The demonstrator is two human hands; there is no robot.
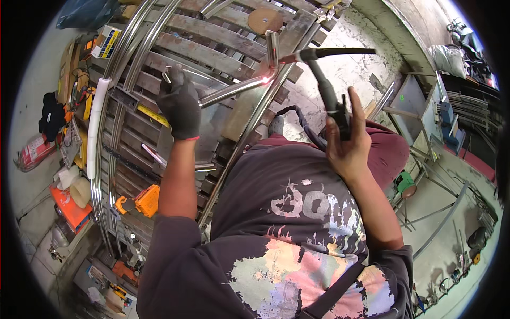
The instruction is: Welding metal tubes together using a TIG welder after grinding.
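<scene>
My left hand [181,103], in a dark glove, is closed round the near end of a shiny metal tube [234,90]. The tube slants up to the right and meets a short upright tube [272,49] at a bent joint. A small bright glow shows at that joint. My bare right hand [349,141] holds a black TIG welding torch [325,87] by its handle, index finger stretched along it. The torch's head sits beside the joint, with its long back cap pointing right. A dark cable [300,119] trails from the torch toward my lap.
Long polished tubes [135,58] run along the left of a slatted metal bench [202,53]. A yellow tape measure blade [153,115], an orange tool [146,201] and a round brown disc [265,21] lie on it. Metal frames [414,101] stand at the right.
</scene>
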